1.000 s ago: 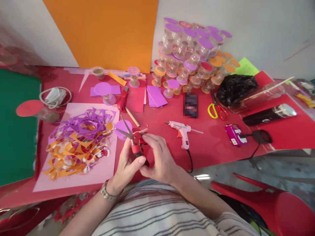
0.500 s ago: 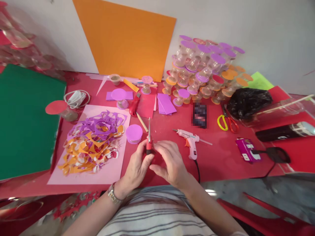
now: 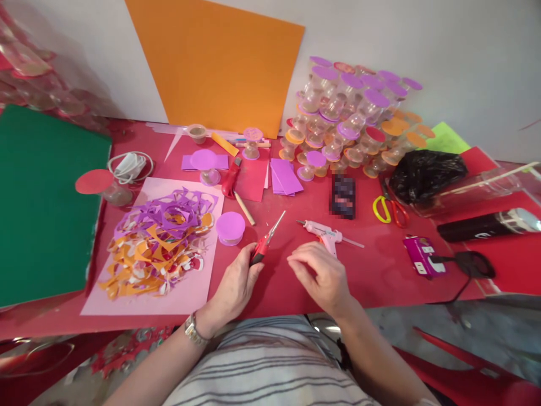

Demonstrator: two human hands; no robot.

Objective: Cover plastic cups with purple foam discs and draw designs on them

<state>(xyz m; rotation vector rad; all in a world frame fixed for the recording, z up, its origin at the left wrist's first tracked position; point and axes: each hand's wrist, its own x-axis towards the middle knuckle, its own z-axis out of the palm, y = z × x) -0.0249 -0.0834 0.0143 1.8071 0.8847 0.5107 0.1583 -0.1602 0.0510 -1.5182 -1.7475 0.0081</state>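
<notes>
Small scissors point(image 3: 266, 242) with red-and-black handles rest in my left hand point(image 3: 236, 279), whose fingers are closed round the grips. Their silver blades are together and point away to the right. My right hand point(image 3: 323, 276) hovers apart from the scissors, its fingers curled together with nothing visible in them. Just behind it lies a pink hot glue gun point(image 3: 323, 230), its grip partly covered by that hand. Close beyond my left hand stands a small piece with a round purple paper top point(image 3: 230, 226). A thin wooden stick point(image 3: 244, 208) lies past the scissors' blades.
Left, pink paper point(image 3: 143, 307) bears a heap of cut scraps point(image 3: 163, 242). Clear cup pieces point(image 3: 346, 118) with paper discs are stacked at the back right. A red utility knife point(image 3: 230, 177), purple cards point(image 3: 285, 176), yellow-and-red-handled scissors point(image 3: 389, 208) and a black bottle point(image 3: 477, 226) lie around.
My right hand has left the scissors and moved right, towards the glue gun, its fingers curling in. The scissors in my left hand have swung from pointing straight ahead to pointing right.
</notes>
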